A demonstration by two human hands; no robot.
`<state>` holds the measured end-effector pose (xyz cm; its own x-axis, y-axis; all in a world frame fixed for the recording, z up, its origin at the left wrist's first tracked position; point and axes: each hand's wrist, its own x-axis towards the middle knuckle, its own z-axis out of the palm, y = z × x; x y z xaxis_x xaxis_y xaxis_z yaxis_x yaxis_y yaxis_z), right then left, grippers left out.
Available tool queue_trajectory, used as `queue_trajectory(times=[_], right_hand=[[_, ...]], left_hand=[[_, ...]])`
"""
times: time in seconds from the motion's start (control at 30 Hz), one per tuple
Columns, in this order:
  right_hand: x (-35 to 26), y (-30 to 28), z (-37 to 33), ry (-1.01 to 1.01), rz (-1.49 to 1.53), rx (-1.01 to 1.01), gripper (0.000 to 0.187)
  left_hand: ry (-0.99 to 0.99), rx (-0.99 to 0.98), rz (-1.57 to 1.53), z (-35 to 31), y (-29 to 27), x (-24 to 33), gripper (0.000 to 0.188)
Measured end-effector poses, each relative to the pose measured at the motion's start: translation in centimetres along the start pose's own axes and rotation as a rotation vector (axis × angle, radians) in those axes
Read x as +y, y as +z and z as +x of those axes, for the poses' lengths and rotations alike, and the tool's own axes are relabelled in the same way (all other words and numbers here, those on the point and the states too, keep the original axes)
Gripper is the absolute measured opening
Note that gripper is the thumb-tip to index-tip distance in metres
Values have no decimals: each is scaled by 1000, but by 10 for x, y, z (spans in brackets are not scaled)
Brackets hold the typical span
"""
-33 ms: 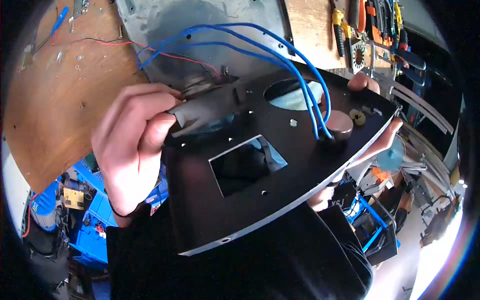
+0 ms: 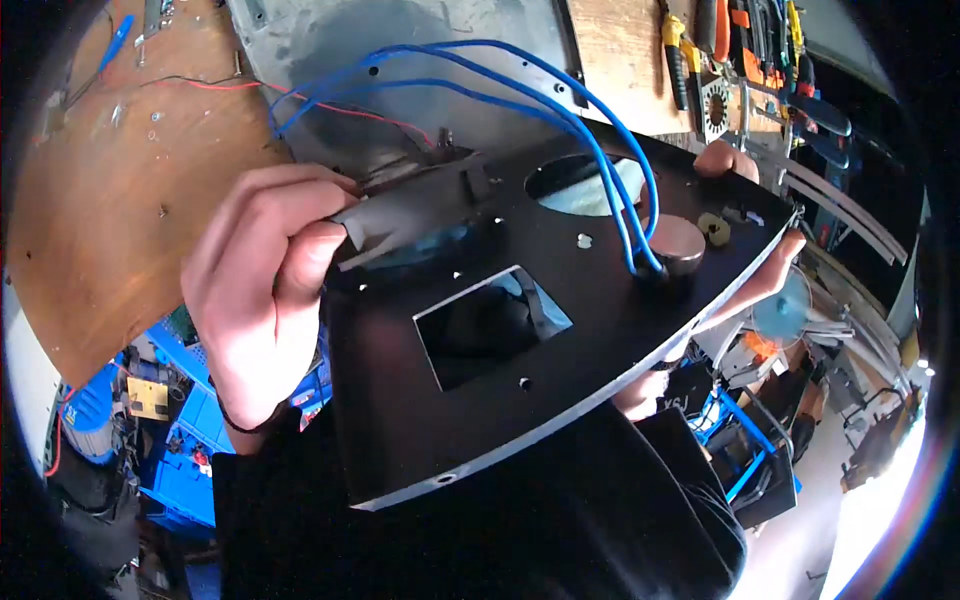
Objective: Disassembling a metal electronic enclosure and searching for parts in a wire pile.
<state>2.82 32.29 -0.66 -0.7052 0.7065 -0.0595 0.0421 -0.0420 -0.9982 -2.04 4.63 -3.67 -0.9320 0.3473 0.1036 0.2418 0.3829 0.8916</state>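
Observation:
A black panel [image 2: 620,300] with a pale edge is held tilted before me. It has a rectangular cutout, a round hole, and a copper-coloured round part [image 2: 677,243] near its right end. Several blue wires [image 2: 590,130] rise from beside that part and loop over to the left. My left hand [image 2: 270,270] pinches a dark grey, flat-sided part [image 2: 410,215] between thumb and fingers at the panel's upper left; what joins it to the panel is hidden. At the right end, my right hand [image 2: 765,270] grips the panel, its palm mostly behind it.
Behind the panel a grey metal sheet [image 2: 330,60] lies on the wooden bench [image 2: 90,230]. A red wire [image 2: 365,118] and small screws lie there too. Pliers [image 2: 675,60] and other hand tools sit at the far right. Blue crates [image 2: 190,470] stand below left.
The panel has shifted very slightly left and up in the picture. Both hands keep the same hold.

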Motion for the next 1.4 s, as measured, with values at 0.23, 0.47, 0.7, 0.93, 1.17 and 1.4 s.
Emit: queue_trajectory(times=[0.23, 0.47, 0.7, 0.93, 1.17, 1.4], right_hand=[[3, -7, -1, 36, 72, -18, 84], [4, -10, 2, -30, -7, -19, 83], [7, -10, 0, -24, 58, -58, 86], [10, -5, -2, -2, 8, -17, 85], [-1, -5, -2, 7, -21, -25, 87], [-2, 7, -9, 37, 1, 12, 81]], left_hand=[[97, 71, 80, -2, 10, -14, 14], [80, 61, 15, -4, 11, -15, 11], [26, -8, 23, -4, -1, -9, 16], [44, -161, -137, -8, -12, -17, 28], [-102, -161, -291, -9, -19, -13, 29], [-33, -242, -235, 10, -23, -16, 28]])
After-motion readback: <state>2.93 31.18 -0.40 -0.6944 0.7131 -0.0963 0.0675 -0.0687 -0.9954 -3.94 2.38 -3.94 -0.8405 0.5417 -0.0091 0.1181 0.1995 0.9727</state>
